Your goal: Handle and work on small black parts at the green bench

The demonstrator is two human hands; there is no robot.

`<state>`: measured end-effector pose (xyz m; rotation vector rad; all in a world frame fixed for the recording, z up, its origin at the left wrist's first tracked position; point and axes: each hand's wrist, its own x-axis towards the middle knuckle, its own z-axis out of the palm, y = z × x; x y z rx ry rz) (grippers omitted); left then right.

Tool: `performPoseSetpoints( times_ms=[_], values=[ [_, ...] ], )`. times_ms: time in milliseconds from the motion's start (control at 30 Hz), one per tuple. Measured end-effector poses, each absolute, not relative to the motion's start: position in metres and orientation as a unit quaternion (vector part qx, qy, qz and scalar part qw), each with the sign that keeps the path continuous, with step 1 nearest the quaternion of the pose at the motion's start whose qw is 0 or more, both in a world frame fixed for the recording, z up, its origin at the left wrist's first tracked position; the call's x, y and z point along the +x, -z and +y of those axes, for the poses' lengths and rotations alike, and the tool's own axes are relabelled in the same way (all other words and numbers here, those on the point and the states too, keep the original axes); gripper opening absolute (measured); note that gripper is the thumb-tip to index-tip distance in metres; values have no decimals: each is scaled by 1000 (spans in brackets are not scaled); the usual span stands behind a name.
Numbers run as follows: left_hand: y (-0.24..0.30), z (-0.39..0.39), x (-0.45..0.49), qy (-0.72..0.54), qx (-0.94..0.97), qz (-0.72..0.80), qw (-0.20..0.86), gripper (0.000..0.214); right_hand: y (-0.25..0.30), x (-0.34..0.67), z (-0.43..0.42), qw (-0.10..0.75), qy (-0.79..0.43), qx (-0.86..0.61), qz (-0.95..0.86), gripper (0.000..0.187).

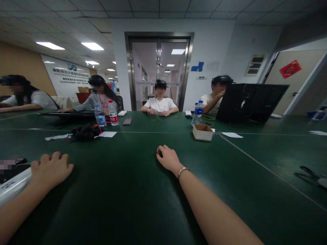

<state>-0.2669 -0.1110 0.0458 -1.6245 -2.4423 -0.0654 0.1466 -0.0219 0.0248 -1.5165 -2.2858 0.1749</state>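
Observation:
My left hand (52, 170) rests on the dark green table (114, 190) with its knuckles up and its fingers curled under. Whatever is beneath those fingers, if anything, is hidden. Just beside its wrist lies a shiny clear-and-white plastic package (15, 187), cut off by the left edge. Farther forward, near the middle, my right hand (169, 158) sits on the tabletop, a bracelet round its wrist. Its fingers bend inward, with a dark gap between thumb and forefinger. I cannot make out whether something small is inside.
An open cardboard box (202, 133) and a water bottle (197, 113) stand ahead right. Ahead left are two bottles, a red-capped one (113, 114) among them, and a tangled black bundle (85, 132). A large black case (251, 103) rises at right. Several people sit around the table.

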Motion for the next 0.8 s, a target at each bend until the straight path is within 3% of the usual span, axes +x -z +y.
performPoseSetpoints(
  times_ms=[133,400,533,667,800],
  values=[
    [-53,-96,-211,-19,-627,-743,231,44,-25,146,-22,196,-57,-544,-814,17],
    [-49,-35,-18,125,-765,-631,4,36,-21,149,-17,209,-71,-545,-809,13],
    [-32,-17,37,214,-747,-617,-125,35,-17,152,-15,244,-102,-518,-813,29],
    [-18,-11,39,287,-747,-581,-147,40,-15,153,-14,280,-119,-495,-814,38],
    [-13,-8,27,292,-763,-557,-154,37,-12,154,-12,292,-129,-504,-803,30]
  ],
)
